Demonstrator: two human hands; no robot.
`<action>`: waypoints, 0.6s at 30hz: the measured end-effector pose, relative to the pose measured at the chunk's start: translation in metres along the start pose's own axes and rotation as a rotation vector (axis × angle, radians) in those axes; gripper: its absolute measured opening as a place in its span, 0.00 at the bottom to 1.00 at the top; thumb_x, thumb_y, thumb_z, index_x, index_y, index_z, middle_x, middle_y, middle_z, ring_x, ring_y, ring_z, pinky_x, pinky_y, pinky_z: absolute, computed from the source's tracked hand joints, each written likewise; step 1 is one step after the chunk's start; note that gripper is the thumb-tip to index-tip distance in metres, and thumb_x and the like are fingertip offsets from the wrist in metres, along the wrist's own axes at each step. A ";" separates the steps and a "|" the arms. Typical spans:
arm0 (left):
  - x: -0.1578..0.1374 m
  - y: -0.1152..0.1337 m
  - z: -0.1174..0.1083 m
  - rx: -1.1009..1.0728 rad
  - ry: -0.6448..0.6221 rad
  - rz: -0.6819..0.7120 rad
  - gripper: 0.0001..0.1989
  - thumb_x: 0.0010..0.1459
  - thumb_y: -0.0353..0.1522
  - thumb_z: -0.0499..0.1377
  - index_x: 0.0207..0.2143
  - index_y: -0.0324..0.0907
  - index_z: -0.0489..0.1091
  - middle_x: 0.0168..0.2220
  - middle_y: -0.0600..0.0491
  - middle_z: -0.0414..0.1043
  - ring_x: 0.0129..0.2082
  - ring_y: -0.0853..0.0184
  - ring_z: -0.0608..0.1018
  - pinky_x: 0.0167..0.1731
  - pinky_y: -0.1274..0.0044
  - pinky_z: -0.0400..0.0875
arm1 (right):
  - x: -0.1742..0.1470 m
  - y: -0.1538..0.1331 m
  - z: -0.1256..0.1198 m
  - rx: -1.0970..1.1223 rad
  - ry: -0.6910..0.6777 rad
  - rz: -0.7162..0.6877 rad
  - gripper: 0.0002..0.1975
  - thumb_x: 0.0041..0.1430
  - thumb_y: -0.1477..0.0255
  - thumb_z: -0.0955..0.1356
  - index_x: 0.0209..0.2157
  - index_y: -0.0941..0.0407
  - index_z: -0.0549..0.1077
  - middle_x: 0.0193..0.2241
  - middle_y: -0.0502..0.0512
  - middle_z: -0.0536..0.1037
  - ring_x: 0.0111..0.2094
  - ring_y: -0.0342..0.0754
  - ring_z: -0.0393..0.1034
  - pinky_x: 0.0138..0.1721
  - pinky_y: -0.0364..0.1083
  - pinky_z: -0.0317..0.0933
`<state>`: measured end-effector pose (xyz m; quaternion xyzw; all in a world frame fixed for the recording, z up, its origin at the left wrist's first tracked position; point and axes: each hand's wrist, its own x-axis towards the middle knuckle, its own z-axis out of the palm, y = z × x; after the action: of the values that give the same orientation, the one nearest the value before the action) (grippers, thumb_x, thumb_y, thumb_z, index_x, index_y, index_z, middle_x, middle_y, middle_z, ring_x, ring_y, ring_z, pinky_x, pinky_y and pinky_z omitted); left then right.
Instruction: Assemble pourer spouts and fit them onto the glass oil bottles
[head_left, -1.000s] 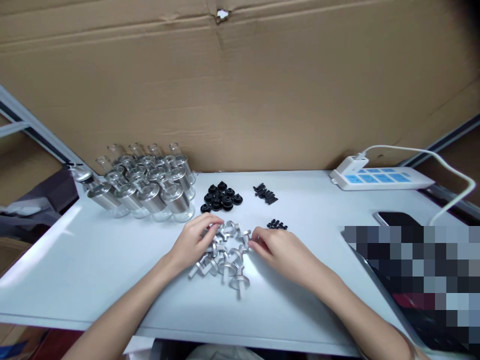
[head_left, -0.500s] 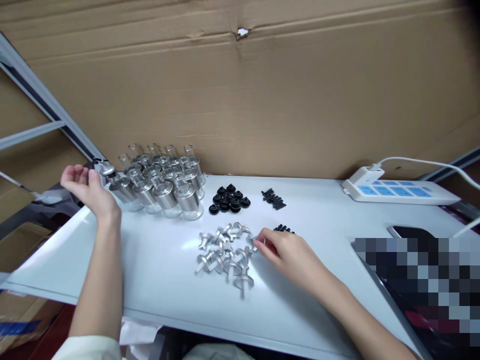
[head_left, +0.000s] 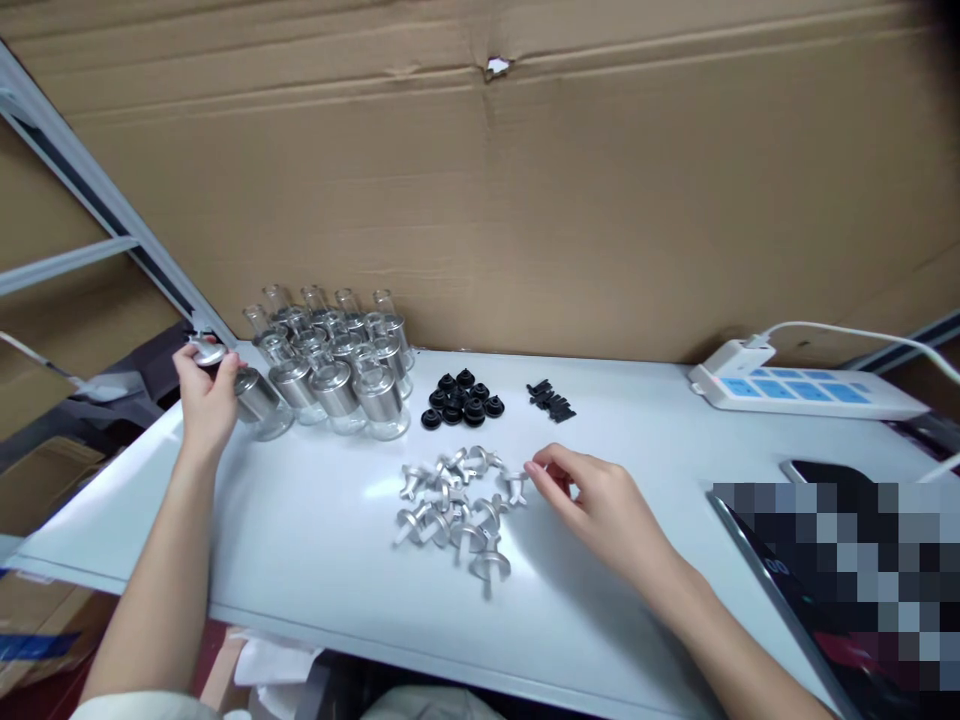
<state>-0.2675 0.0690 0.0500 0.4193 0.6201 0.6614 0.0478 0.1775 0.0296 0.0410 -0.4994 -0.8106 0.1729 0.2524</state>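
Note:
My left hand [head_left: 206, 400] is closed around the top of the leftmost glass bottle [head_left: 274, 420], which has a silver band and leans. A silver spout cap [head_left: 208, 350] shows above the fingers. My right hand [head_left: 600, 500] pinches the edge of a silver pourer top [head_left: 516, 487] with thumb and fingertips, at the right of the pile of similar pourer tops [head_left: 450, 510]. The other fingers curl under the palm. Beside the held bottle stand several glass bottles with silver bands [head_left: 330, 395], packed close together with bare necks.
Black round stoppers [head_left: 461, 400] lie in a heap behind the pourer tops, with small black strips [head_left: 551, 400] to their right. A white power strip [head_left: 810, 390] with a cable, a phone [head_left: 825, 470] and a blurred dark device [head_left: 787, 590] occupy the right side. Cardboard [head_left: 480, 200] walls the back.
My left hand has turned and closed on the leftmost bottle's top, and that bottle now leans. My right hand has shifted slightly right, the pourer top at its fingertips now showing more.

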 end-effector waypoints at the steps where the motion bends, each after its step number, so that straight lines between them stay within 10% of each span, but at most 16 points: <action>1: -0.008 0.003 -0.005 0.004 -0.011 0.012 0.24 0.49 0.42 0.66 0.39 0.41 0.57 0.30 0.63 0.67 0.27 0.77 0.72 0.31 0.83 0.69 | 0.000 -0.001 0.000 0.004 0.004 -0.001 0.14 0.63 0.65 0.59 0.28 0.54 0.69 0.19 0.49 0.73 0.21 0.45 0.66 0.25 0.42 0.56; 18: -0.193 0.114 -0.041 -0.043 -0.311 -0.141 0.09 0.50 0.38 0.62 0.36 0.55 0.70 0.30 0.54 0.66 0.31 0.60 0.71 0.33 0.67 0.70 | 0.004 0.002 -0.013 0.086 0.162 0.029 0.12 0.61 0.66 0.60 0.27 0.54 0.68 0.20 0.49 0.72 0.21 0.43 0.66 0.24 0.41 0.56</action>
<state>-0.1171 -0.1014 0.0573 0.4709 0.6187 0.5967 0.1985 0.1853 0.0343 0.0514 -0.5119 -0.7722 0.1701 0.3356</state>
